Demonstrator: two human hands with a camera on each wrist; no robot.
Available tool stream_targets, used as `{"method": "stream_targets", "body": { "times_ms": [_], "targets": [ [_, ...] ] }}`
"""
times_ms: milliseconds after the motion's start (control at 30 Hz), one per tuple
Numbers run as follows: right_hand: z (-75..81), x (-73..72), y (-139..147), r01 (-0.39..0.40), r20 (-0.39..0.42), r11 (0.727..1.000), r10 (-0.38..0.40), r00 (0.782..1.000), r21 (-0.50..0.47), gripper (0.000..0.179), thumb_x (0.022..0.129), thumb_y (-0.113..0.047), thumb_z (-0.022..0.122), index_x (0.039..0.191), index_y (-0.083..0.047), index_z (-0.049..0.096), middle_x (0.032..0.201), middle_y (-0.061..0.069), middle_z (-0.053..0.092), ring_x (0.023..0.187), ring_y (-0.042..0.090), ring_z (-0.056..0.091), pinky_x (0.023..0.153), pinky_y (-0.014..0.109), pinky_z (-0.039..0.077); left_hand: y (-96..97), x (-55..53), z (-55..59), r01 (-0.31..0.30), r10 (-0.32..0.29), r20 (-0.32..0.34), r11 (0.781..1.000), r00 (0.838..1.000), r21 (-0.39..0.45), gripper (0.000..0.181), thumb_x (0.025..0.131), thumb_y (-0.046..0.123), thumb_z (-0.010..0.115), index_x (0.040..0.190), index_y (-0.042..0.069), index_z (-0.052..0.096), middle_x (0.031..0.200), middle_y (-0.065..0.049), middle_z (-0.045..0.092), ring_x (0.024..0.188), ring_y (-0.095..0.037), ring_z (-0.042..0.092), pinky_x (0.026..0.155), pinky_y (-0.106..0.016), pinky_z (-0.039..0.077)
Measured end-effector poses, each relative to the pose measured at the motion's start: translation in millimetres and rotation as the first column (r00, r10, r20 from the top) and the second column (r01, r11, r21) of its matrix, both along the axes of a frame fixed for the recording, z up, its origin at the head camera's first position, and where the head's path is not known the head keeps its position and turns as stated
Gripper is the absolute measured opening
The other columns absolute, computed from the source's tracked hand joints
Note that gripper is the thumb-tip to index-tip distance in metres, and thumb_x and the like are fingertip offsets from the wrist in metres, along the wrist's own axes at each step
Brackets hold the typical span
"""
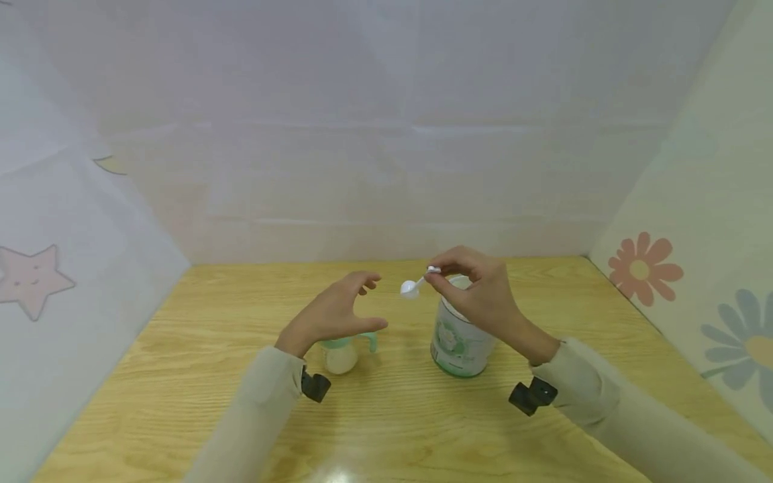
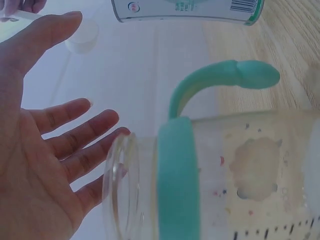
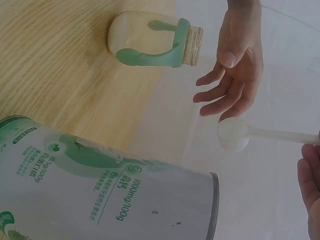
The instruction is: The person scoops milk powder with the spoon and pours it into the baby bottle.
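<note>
Between finger and thumb, my right hand (image 1: 480,288) pinches the handle of a white measuring scoop (image 1: 409,289), held in the air near the rim of a milk powder can (image 1: 461,342). Whether the scoop holds powder cannot be made out. My left hand (image 1: 338,308) is spread with its thumb apart, holding nothing, above a clear baby bottle (image 1: 340,359). In the left wrist view, the bottle (image 2: 255,175) has a mint-green collar with a handle (image 2: 225,75) and an uncapped neck. The right wrist view shows two such handles and the scoop's bowl (image 3: 233,134) close to my left fingertips.
Bottle and can stand on a wood-grain table (image 1: 398,429), the bottle to the left of the can. Pale cloth walls (image 1: 386,168) enclose the back and sides, with printed stars and flowers. Dark wrist cameras (image 1: 315,386) sit at both cuffs.
</note>
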State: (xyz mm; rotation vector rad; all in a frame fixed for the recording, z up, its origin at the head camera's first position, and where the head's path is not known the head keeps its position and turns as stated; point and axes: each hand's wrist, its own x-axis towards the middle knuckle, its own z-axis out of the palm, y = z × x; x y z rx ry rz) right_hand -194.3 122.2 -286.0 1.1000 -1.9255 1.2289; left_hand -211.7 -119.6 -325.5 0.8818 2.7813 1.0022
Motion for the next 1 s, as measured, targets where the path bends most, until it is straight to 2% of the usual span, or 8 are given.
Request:
{"method": "stream_targets", "body": {
  "times_ms": [367,567,800,1000],
  "targets": [
    [5.8,5.0,12.4,0.077,0.008,0.997,-0.077,0.997,0.008,0.019,0.072,0.019,0.07,0.086,0.006,0.067,0.082,0.016,0.067,0.079,-0.002,0.064,0.071,0.016,0.054,19.2,0.6,-3.5,0.033,-0.034,0.029,0.999,0.999,0.037,0.077,0.082,0.036,0.074,0.143,0.008,0.037,0.135,-0.01,0.05,0.123,-0.028,0.05,0.099,-0.045,0.045],
    [8.2,4.9,19.1,0.086,-0.021,0.996,-0.086,0.996,-0.012,0.021,0.073,0.022,0.066,0.089,0.008,0.068,0.083,0.018,0.067,0.08,-0.002,0.064,0.072,0.014,0.053,27.4,1.3,-5.8,0.048,-0.05,0.047,0.998,0.998,0.042,0.077,0.082,0.036,0.073,0.144,0.008,0.036,0.135,-0.011,0.05,0.123,-0.03,0.05,0.099,-0.044,0.045],
    [10.7,9.0,26.6,0.127,-0.026,0.992,-0.127,0.992,-0.021,0.02,0.074,0.022,0.065,0.09,0.01,0.067,0.083,0.02,0.066,0.081,-0.004,0.063,0.073,0.012,0.052,36.1,4.1,-13.5,0.066,-0.07,0.072,0.996,0.995,0.057,0.077,0.083,0.037,0.073,0.144,0.008,0.036,0.135,-0.01,0.05,0.124,-0.026,0.049,0.099,-0.044,0.045],
    [9.0,6.2,34.8,0.138,-0.015,0.989,-0.139,0.99,-0.044,0.019,0.075,0.024,0.063,0.089,0.012,0.066,0.083,0.017,0.066,0.079,-0.003,0.063,0.072,0.011,0.052,45.0,1.5,-20.7,0.081,-0.086,0.092,0.995,0.992,0.061,0.078,0.084,0.038,0.072,0.145,0.009,0.033,0.137,-0.011,0.047,0.125,-0.029,0.048,0.099,-0.045,0.045]
  ]
}}
